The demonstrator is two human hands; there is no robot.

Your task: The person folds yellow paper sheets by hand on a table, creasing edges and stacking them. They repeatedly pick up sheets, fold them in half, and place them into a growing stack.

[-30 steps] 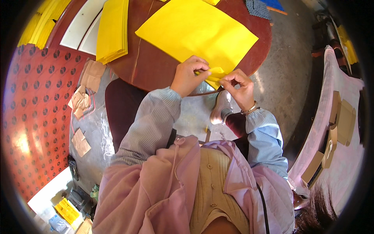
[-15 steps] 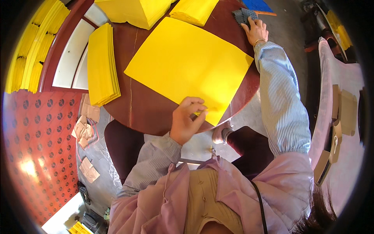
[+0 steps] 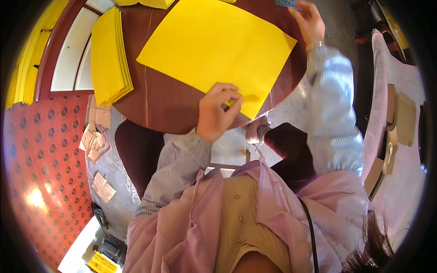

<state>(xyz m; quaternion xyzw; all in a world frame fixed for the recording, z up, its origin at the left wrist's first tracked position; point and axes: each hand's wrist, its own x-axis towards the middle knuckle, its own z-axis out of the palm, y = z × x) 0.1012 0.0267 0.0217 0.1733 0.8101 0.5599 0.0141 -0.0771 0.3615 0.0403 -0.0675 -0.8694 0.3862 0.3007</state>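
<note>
A large yellow sheet point(image 3: 218, 50) lies flat and at an angle on the round dark-red table point(image 3: 168, 109). Over its near edge, beside the near corner, is my left hand point(image 3: 217, 111), its thumb and fingers pinched together. A bit of yellow shows between those fingers, but whether they grip the sheet or a small separate piece is hidden. Past the sheet's right corner, my right hand point(image 3: 311, 25) is raised with thumb and forefinger apart and nothing visible in it. A grey-blue textured pad point(image 3: 286, 3) sits just beyond its fingertips, cut off by the top of the view.
On the table's left stands a folded stack of yellow sheets point(image 3: 109, 57). More yellow stacks point(image 3: 32, 59) are at the far left, and another yellow pile point(image 3: 150, 2) is at the top edge. Open cardboard boxes point(image 3: 403, 118) lie on the pink-covered surface at right.
The whole view has shifted, so the table sits higher in it. My right hand has drawn back from the pad it was resting on. My left hand keeps its pinch at the sheet's near edge.
</note>
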